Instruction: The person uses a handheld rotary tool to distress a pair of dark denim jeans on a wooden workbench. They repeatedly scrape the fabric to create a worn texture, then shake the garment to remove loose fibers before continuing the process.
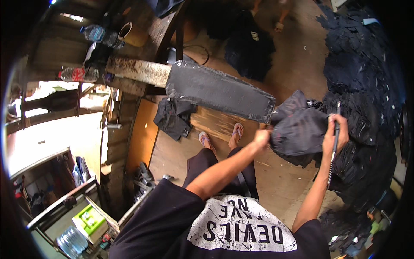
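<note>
A bunched black cloth garment (299,129) hangs between my two hands, right of a long board. My left hand (261,138) is closed on its left edge; the fingers are slightly blurred. At the garment's right side my right hand (337,134) is closed around a thin dark rod (334,151), which has a pale tip at the top and a ribbed lower end along my forearm. Whether those fingers also pinch the cloth, I cannot tell. The long narrow board (220,91), wrapped in dark grey covering, ends just beside my left hand.
Heaps of dark cloth (362,64) line the right side. Another dark pile (250,52) lies beyond the board, near another person's foot (279,26). Black shorts (174,118) lie left of my feet. Plastic bottles (101,34) sit at upper left, a large water jug (72,241) at lower left.
</note>
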`<state>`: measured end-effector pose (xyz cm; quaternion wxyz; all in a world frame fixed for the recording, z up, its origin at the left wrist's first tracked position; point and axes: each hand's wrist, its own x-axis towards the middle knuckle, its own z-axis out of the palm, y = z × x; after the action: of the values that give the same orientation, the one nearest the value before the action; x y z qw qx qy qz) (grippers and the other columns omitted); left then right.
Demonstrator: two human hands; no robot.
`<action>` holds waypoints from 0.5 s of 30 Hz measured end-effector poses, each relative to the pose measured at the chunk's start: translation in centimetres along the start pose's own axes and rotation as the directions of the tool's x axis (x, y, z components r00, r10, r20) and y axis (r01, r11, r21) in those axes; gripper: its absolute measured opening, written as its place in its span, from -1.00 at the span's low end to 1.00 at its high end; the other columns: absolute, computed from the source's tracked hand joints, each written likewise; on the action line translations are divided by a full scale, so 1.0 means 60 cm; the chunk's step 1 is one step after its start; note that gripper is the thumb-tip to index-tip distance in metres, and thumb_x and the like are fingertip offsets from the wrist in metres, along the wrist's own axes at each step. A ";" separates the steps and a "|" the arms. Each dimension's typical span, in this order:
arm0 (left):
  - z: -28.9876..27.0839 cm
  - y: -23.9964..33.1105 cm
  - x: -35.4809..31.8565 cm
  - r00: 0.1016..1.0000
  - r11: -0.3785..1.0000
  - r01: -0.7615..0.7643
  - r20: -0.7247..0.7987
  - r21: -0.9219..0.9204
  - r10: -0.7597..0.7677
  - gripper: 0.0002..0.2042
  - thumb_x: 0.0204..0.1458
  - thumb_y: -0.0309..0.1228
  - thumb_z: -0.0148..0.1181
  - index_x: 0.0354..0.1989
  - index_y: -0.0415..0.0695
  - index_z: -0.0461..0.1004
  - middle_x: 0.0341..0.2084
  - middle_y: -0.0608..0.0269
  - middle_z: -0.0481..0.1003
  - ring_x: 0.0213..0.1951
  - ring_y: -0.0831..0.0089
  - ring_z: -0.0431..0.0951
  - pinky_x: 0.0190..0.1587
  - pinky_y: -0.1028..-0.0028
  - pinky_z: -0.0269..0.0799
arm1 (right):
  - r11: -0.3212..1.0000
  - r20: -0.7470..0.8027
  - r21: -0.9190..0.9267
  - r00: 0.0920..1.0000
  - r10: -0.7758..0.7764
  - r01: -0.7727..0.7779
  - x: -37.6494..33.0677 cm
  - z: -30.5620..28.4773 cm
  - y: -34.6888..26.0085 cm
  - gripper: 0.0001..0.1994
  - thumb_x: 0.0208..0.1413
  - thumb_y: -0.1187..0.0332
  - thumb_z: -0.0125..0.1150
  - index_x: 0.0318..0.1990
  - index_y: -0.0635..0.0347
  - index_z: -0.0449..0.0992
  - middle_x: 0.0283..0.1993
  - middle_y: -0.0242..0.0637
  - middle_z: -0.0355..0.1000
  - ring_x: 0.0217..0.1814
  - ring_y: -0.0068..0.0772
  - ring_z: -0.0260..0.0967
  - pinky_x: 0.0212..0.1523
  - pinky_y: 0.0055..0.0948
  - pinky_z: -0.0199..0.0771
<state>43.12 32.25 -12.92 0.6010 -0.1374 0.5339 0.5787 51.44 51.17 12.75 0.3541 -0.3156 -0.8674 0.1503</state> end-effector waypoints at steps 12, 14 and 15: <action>-0.609 0.153 -0.237 0.715 0.214 -0.304 0.074 0.928 0.695 -0.71 0.40 -0.16 0.24 -0.06 -0.17 0.61 -0.13 0.01 0.69 -0.02 -0.03 0.68 0.02 0.06 0.51 | 0.841 0.507 0.223 0.796 0.332 -0.493 -0.352 0.240 -0.254 -0.81 0.21 0.57 0.47 -0.06 0.31 0.62 -0.15 -0.18 0.63 -0.10 -0.27 0.64 0.02 -0.30 0.63; -0.672 0.135 -0.250 0.613 0.040 -0.266 0.137 0.963 0.778 -0.80 0.34 -0.19 0.29 -0.16 -0.06 0.61 -0.26 0.16 0.58 -0.09 0.14 0.59 -0.03 0.17 0.41 | 0.835 0.469 0.238 0.811 0.349 -0.497 -0.371 0.239 -0.277 -0.82 0.25 0.52 0.47 -0.04 0.27 0.63 -0.14 -0.30 0.62 -0.10 -0.43 0.59 0.03 -0.39 0.59; -0.706 0.125 -0.255 0.586 0.039 -0.256 0.123 0.966 0.801 -0.81 0.34 -0.20 0.29 -0.16 -0.05 0.61 -0.27 0.18 0.55 -0.09 0.15 0.57 -0.04 0.18 0.39 | 0.842 0.459 0.199 0.807 0.372 -0.502 -0.377 0.231 -0.287 -0.82 0.27 0.50 0.47 -0.04 0.26 0.62 -0.15 -0.32 0.61 -0.11 -0.43 0.58 0.03 -0.39 0.58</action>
<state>20.03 -7.14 -13.89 0.1366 0.3217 0.8916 0.2880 46.43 22.83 -0.43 0.1680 -0.4114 -0.7887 0.4247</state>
